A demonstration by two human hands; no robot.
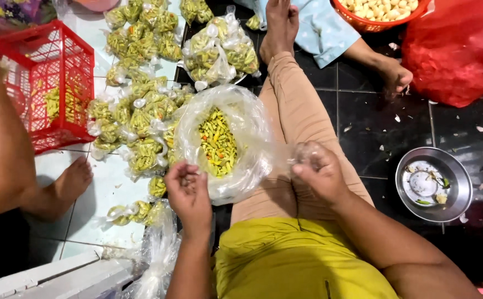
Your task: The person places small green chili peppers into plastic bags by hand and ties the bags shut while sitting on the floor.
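The left hand (188, 191) was pinched shut on a few chilies; the right hand (319, 171) gripped a small clear bag (302, 155), just beside the big chili bag (219, 141) on the lap. Spreading the mouth wider would have helped.

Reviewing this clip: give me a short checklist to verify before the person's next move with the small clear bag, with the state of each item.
1. Right hand grips the small clear bag: ok, fingers pinch its film.
2. Left hand free of load: cannot tell, fingers are curled at the big bag's rim.
3. Big bag of chilies open and within reach: ok, mouth faces up between the hands.
4. Small clear bag's mouth open: cannot tell, film is crumpled.
5. Tied packets clear of the hands: ok, piled on the floor to the left.
6. Metal bowl out of the way: ok, beside the right arm.
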